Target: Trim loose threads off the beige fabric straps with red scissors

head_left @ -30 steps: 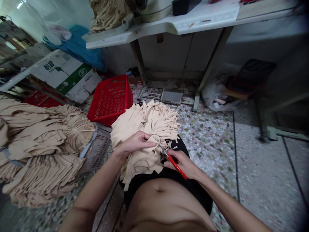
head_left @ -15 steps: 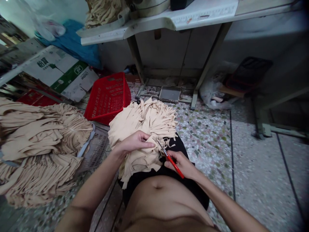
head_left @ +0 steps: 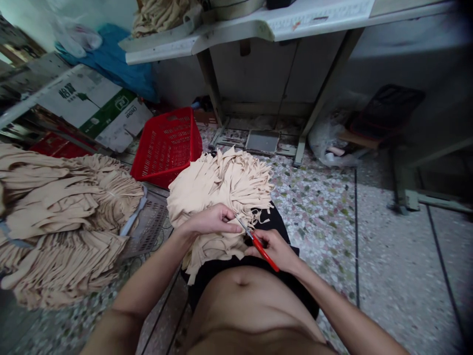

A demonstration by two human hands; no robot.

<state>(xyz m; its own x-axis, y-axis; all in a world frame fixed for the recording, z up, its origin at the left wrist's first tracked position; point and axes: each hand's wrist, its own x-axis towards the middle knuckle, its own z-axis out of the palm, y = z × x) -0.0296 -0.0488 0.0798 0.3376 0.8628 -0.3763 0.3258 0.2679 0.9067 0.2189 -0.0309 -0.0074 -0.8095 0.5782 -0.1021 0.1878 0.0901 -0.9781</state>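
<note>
The right hand [head_left: 278,249] covered part of the handles of the scissors [head_left: 263,252], whose tips were too small to read clearly against the fingers of the left hand [head_left: 216,220]. That hand hid some of the pile of cloth [head_left: 197,185], which itself blocked a lower corner of the red basket [head_left: 166,148]. The left edge cut off a second heap [head_left: 59,204]; the top edge cropped a black box [head_left: 278,4]. Shadow blurred the contents of a clear bag [head_left: 325,148].
</note>
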